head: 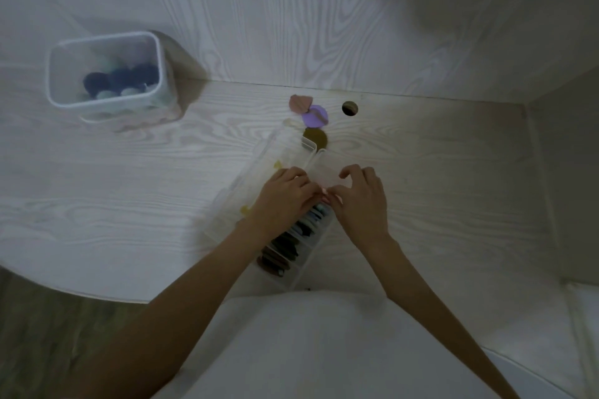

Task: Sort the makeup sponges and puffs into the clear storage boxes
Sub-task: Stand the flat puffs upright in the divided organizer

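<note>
2 hands meet over 1 long clear box at the centre of the frame.

The left hand [285, 196] and right hand [359, 196] have curled fingers with tips touching above the long clear box [304, 236]; whether they pinch anything I cannot tell. A row of dark and pale puffs [291, 244] stands on edge inside. Above it lie 3 loose puffs: pink [299, 103], purple [314, 116], olive [316, 138]. A clear tub [107, 73] at upper left holds blue and pale sponges, too blurred to count.

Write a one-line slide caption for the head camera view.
Both hands, left hand and right hand, meet over a long clear box of upright puffs; three loose puffs lie beyond.
</note>
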`<state>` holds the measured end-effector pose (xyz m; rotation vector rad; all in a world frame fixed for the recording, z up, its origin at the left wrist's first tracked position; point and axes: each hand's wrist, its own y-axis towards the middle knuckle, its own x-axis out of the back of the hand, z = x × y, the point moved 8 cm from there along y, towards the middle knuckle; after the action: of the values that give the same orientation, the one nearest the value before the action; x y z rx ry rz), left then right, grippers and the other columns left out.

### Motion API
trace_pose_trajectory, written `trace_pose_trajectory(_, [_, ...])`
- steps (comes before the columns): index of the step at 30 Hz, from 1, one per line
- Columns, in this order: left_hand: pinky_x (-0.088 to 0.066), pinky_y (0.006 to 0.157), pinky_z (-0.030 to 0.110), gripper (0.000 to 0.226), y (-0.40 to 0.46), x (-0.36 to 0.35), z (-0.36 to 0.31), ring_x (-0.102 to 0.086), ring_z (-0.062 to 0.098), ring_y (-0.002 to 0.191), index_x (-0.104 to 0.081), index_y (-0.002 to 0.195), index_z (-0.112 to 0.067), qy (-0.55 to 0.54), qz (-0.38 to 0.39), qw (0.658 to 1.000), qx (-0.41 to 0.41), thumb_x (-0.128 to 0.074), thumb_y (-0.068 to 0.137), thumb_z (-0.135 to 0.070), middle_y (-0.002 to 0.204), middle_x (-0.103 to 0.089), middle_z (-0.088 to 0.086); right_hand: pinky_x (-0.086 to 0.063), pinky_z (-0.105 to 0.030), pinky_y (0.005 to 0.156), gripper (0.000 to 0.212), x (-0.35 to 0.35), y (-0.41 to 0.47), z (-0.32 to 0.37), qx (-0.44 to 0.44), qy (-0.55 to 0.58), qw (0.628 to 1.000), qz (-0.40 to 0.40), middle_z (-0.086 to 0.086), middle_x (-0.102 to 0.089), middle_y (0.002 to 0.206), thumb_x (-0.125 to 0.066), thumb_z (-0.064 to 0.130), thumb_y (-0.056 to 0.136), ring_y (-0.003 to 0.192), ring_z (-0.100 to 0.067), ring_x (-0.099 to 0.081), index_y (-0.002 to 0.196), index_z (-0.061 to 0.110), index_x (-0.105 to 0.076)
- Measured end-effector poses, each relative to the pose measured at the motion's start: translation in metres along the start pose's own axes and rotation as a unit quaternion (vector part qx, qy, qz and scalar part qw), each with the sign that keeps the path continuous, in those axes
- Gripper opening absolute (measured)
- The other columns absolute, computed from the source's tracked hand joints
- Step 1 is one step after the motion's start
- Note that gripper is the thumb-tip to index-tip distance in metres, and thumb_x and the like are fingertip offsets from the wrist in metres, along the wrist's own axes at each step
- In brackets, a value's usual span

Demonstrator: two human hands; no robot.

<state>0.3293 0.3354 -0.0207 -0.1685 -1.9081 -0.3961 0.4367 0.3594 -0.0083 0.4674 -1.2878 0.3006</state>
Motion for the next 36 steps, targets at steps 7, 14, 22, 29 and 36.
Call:
trace_pose_trajectory(7, [-0.043, 0.081, 0.031, 0.021, -0.003, -0.005, -0.004, -0.059, 0.020, 0.096, -0.068, 0.097, -0.020, -0.009, 0.004, 1.000, -0.012, -0.049, 0.091, -0.027, 0.101, -0.068, -0.004, -0.042, -0.031, 0.062, 0.008, 0.004, 0.006, -0.015, -0.033, 0.094, 0.995, 0.016, -0.005, -0.061, 0.090, -0.077, 0.019, 0.074, 0.077, -0.022, -0.051, 0.077, 0.013, -0.074])
trace_pose_trajectory(14, [-0.041, 0.086, 0.031, 0.023, -0.004, -0.010, -0.002, -0.056, 0.019, 0.103, -0.067, 0.102, -0.023, -0.012, 0.018, 1.000, -0.002, -0.047, 0.091, -0.026, 0.111, -0.065, -0.005, -0.045, -0.027, 0.068, 0.018, 0.001, 0.096, -0.036, -0.065, 0.230, 0.970, 0.043, -0.005, -0.063, 0.095, -0.061, 0.015, 0.087, 0.078, -0.016, -0.058, 0.105, 0.012, -0.065])
trace_pose_trajectory(22, [-0.035, 0.087, 0.030, 0.029, -0.002, -0.009, 0.001, -0.057, 0.018, 0.104, -0.068, 0.100, -0.023, -0.021, 0.035, 0.999, 0.018, -0.041, 0.091, -0.030, 0.108, -0.067, -0.008, -0.035, -0.029, 0.066, 0.044, -0.079, 0.164, -0.032, -0.082, 0.111, 0.972, 0.191, -0.011, -0.057, 0.105, -0.071, 0.035, 0.076, 0.093, -0.025, -0.054, 0.104, 0.007, -0.052])
trace_pose_trajectory(29, [-0.041, 0.087, 0.033, 0.032, -0.005, -0.011, 0.002, -0.056, 0.019, 0.105, -0.069, 0.101, -0.023, -0.038, 0.055, 0.997, 0.028, -0.040, 0.092, -0.032, 0.108, -0.068, -0.008, -0.037, -0.033, 0.084, 0.030, -0.087, 0.196, 0.001, 0.044, 0.018, 0.990, 0.132, -0.012, -0.058, 0.114, -0.060, 0.027, 0.085, 0.107, -0.028, -0.050, 0.108, 0.008, -0.058])
trace_pose_trajectory(36, [-0.042, 0.086, 0.034, 0.031, -0.004, -0.011, 0.002, -0.055, 0.019, 0.106, -0.069, 0.101, -0.023, -0.037, 0.043, 0.998, 0.027, -0.041, 0.090, -0.032, 0.106, -0.068, -0.008, -0.040, -0.021, 0.062, 0.026, -0.001, 0.144, -0.025, -0.063, 0.225, 0.972, -0.030, 0.003, -0.068, 0.082, -0.057, 0.039, 0.089, 0.072, -0.010, -0.057, 0.088, 0.019, -0.074])
